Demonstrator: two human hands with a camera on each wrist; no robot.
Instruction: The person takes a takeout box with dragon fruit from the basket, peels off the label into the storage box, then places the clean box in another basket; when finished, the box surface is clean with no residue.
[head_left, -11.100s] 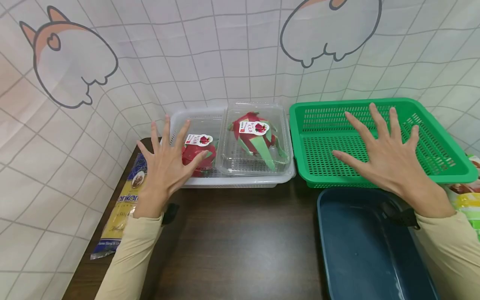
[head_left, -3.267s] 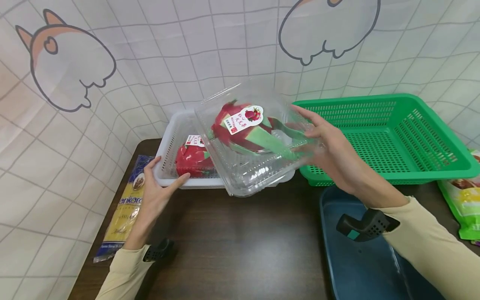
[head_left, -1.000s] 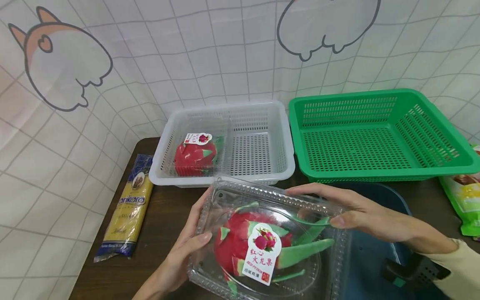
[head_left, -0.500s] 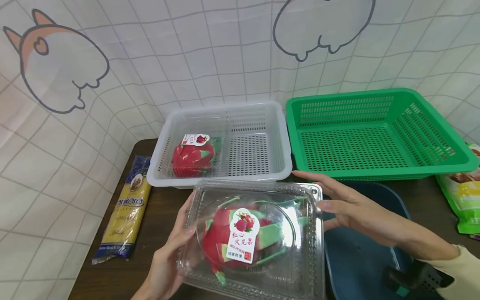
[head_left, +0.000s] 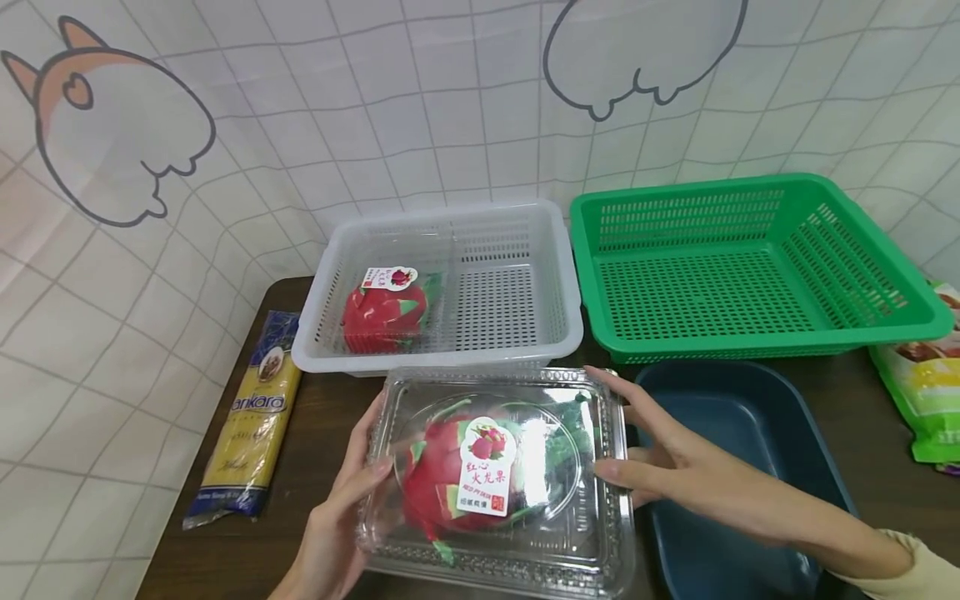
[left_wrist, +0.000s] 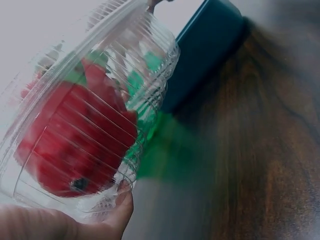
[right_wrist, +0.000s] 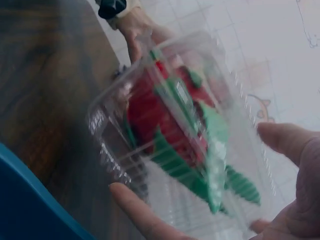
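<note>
A clear plastic box (head_left: 555, 546) with a red dragon fruit (head_left: 435, 496) inside is held between both hands above the front of the table. A white label (head_left: 486, 467) is stuck on its lid. My left hand (head_left: 333, 517) grips the box's left side, thumb on the top edge. My right hand (head_left: 675, 467) is at the opposite side, thumb on the lid edge and forefinger stretched to the far corner. In the right wrist view its fingers spread around the box. In the left wrist view the fruit (left_wrist: 75, 140) shows red through the ribbed wall.
Behind the box, a white basket (head_left: 495, 358) holds a second boxed dragon fruit (head_left: 382, 321) on its left side. A green basket (head_left: 697, 342) and a dark blue tray (head_left: 750, 467) stand right. A yellow pasta packet (head_left: 251, 425) lies left; a green bag (head_left: 930, 417) lies far right.
Since the box came out of the white basket, it has been brought to the front and turned. In the last half second my right hand, fingers loosened earlier, has closed in on its right edge.
</note>
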